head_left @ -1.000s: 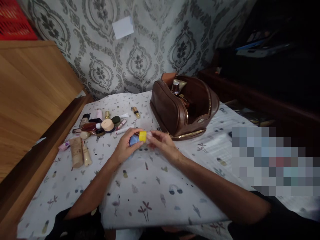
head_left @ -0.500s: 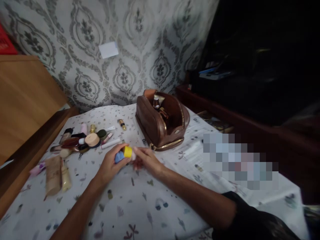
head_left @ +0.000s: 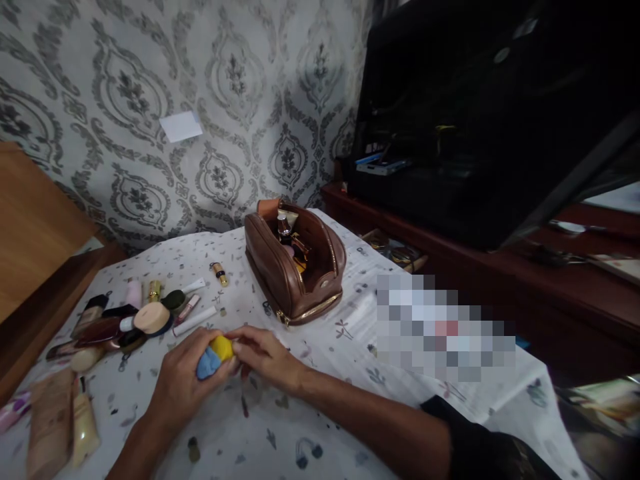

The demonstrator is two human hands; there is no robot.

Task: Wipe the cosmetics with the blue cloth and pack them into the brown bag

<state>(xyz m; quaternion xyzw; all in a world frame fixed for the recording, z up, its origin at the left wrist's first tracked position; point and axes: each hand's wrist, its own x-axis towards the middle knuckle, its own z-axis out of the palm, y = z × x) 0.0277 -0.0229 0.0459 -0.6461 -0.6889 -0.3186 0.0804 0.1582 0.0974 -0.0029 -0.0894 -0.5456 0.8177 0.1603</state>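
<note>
My left hand [head_left: 183, 373] is closed around a small blue and yellow object [head_left: 209, 359], whose exact kind I cannot make out. Its blue, lumpy part faces me and the yellow part points right. The fingertips of my right hand [head_left: 265, 357] pinch at the yellow end, so both hands meet above the patterned cloth. Just beyond them stands a brown toiletry bag [head_left: 275, 267], unzipped at the top, with a silver-capped bottle [head_left: 284, 225] and other small items inside.
Left of my hands lies a cluster of cosmetics, including a round beige-lidded jar [head_left: 152, 318], a white tube [head_left: 196, 321] and a cream tube [head_left: 85, 427]. A small gold-and-black bottle [head_left: 219, 273] lies near the bag. At right are a blurred-out patch [head_left: 445, 327] and a dark red cabinet [head_left: 480, 233].
The view has swung right, so the bag and cosmetics appear further left. Both hands still hold the blue and yellow object, which has turned slightly between them.
</note>
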